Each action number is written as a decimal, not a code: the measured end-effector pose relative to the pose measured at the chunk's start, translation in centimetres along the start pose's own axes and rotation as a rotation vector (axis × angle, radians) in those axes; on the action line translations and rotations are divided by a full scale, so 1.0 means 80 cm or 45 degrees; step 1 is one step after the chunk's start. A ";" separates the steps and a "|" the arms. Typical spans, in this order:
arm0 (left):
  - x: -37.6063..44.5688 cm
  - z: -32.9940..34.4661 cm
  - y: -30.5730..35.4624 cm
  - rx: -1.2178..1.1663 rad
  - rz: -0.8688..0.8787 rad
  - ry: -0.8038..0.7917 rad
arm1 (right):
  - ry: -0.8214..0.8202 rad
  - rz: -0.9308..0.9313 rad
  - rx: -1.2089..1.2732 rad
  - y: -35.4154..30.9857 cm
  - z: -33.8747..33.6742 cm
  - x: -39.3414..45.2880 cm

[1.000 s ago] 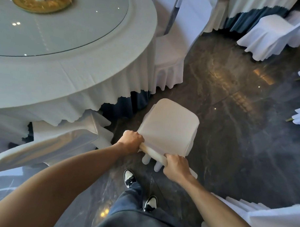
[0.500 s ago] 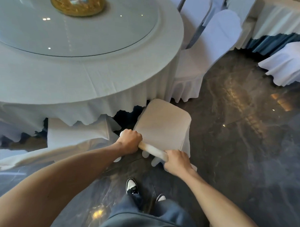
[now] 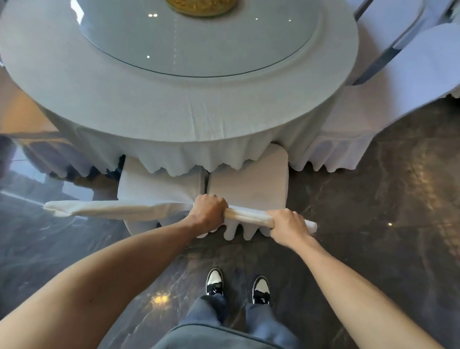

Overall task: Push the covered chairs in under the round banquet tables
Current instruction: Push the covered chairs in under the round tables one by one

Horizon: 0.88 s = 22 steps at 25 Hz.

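A white-covered chair point(image 3: 249, 185) stands in front of me, its seat partly beneath the hanging cloth of the round banquet table point(image 3: 174, 94). My left hand point(image 3: 209, 209) grips the left end of the chair's top rail. My right hand point(image 3: 287, 224) grips the same rail toward its right end. A second covered chair point(image 3: 155, 187) sits just to the left, its seat also partly under the tablecloth and its back rail level with the one I hold.
A glass turntable point(image 3: 189, 34) with a gold centrepiece point(image 3: 201, 2) lies on the table. Another covered chair point(image 3: 409, 84) stands at the table's right side. Dark polished stone floor point(image 3: 378, 231) spreads around; my two shoes point(image 3: 235, 284) are just behind the chair.
The chair has moved forward, from standing apart and angled to square with the table and its seat partly beneath the cloth. I have stepped closer; both hands keep their grip on the rail.
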State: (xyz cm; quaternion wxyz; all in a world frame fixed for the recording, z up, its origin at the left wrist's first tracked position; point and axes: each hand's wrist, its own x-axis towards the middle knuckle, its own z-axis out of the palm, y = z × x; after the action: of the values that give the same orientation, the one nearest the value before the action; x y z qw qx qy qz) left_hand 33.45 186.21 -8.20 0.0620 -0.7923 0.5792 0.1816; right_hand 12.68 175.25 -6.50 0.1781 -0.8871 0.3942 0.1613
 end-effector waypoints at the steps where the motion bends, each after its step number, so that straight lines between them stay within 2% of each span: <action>1: 0.004 0.000 -0.001 -0.008 -0.010 0.006 | -0.012 -0.019 -0.010 0.003 -0.005 0.007; 5: 0.020 -0.005 -0.001 0.011 -0.014 0.041 | -0.065 -0.084 -0.050 0.010 -0.024 0.031; 9: 0.034 -0.002 -0.008 0.061 0.050 0.077 | -0.016 -0.113 -0.068 0.014 -0.033 0.045; 17: 0.027 0.019 0.004 0.180 0.086 -0.041 | -0.016 -0.137 -0.093 0.029 -0.021 0.033; 22: 0.014 0.000 0.001 -0.045 0.070 -0.013 | -0.044 -0.150 -0.068 0.032 -0.022 0.037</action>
State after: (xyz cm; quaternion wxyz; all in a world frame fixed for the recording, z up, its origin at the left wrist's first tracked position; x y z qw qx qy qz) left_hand 33.68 185.13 -8.58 0.0460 -0.7760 0.5972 0.1974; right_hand 12.87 170.96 -6.67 0.1701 -0.9104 0.3336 0.1761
